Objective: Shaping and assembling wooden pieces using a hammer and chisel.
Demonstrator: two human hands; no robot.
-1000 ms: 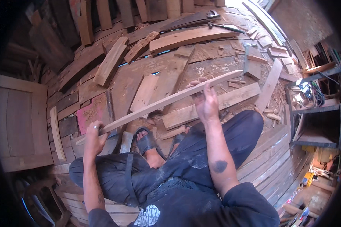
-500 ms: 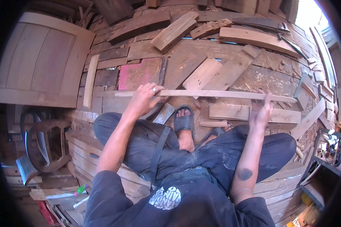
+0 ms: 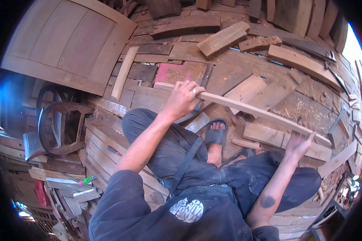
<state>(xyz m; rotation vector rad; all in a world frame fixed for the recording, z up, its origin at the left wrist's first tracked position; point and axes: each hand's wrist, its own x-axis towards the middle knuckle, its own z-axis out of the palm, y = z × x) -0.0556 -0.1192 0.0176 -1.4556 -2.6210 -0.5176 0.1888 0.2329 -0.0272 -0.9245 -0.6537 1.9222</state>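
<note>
A long, thin wooden strip (image 3: 249, 108) spans both my hands above the floor, slanting down from left to right. My left hand (image 3: 184, 99) is closed round it near its left end, a ring on one finger. Close to the other end, my right hand (image 3: 300, 145) holds the strip from below, thumb along the near side; some of its fingers are hidden behind the wood. Under the strip lie wooden boards (image 3: 245, 89) and a flat plank (image 3: 265, 134). My sandalled foot (image 3: 217, 132) rests on the floor between my bent legs.
A panelled wooden door (image 3: 64, 38) stands at the upper left, with a narrow batten (image 3: 125, 72) beside it. Thick timber pieces (image 3: 223, 39) lie across the far floor. A round wooden frame (image 3: 62, 126) and a green bottle-like object (image 3: 87, 180) are at left.
The strip has tilted: its left end is higher and its right end lower. My view has turned, so the surroundings appear shifted right. Both hands keep their hold.
</note>
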